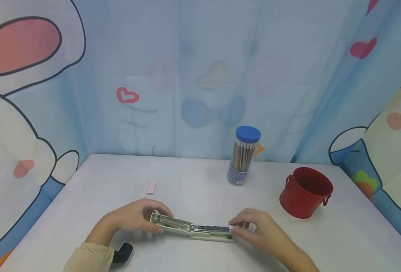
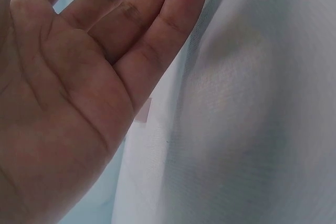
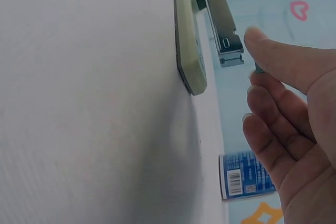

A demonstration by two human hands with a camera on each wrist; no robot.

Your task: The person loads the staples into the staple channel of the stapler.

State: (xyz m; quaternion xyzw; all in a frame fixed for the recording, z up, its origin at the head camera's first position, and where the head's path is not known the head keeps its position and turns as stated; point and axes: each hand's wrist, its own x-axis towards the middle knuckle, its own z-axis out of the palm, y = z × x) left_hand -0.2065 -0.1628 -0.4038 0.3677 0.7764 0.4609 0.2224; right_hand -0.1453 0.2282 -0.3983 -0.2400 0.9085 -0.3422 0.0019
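Stapler (image 1: 212, 238) at near middle of table (image 1: 95, 196), folded wide. Long axis runs roughly left-right: base on table, lid (image 1: 173, 223) swung out left and slightly raised, staple tray (image 1: 208, 228) pointing right. Left hand (image 1: 137, 216) grips the lid's left end, thumb on near side. Right hand (image 1: 259, 229) at the tray's right tip, thumb and forefinger pinching a small grey piece (image 3: 259, 68), maybe staples, too little shows to tell; other fingers loosely curled. Step looks like loading or clearing the tray. Next move likely calls for steady left grip and fine right-hand alignment along the tray.
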